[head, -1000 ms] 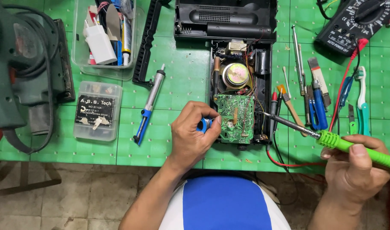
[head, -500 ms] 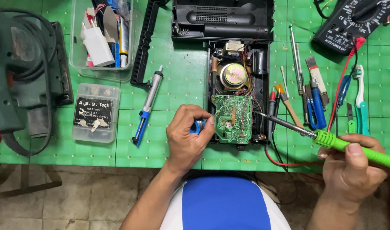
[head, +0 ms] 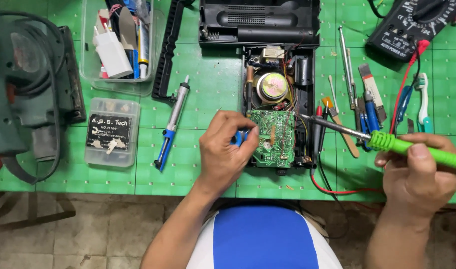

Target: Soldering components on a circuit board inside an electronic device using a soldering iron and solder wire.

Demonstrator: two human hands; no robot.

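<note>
Soldering step judged in hand: green circuit board [head: 273,138] is tilted up over the open black radio case [head: 280,107], near the bench's front edge at centre, w/ left hand [head: 227,149] clenched on a small blue item and touching the board's left edge. Green-handled soldering iron [head: 387,143] is grasped in the right hand [head: 420,172], tip at the board's right edge. Next move prob. calls for a steady tip; red wire [head: 337,189], probes [head: 318,127] and hand tools [head: 362,107] crowd the right side, desoldering pump [head: 172,124] lies left.

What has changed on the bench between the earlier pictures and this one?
Very little. The right hand has moved the green soldering iron a little, its tip now near the right edge of the green circuit board. The left hand keeps its fingers on a blue tool at the board's left edge. The tools around stayed put.
</note>
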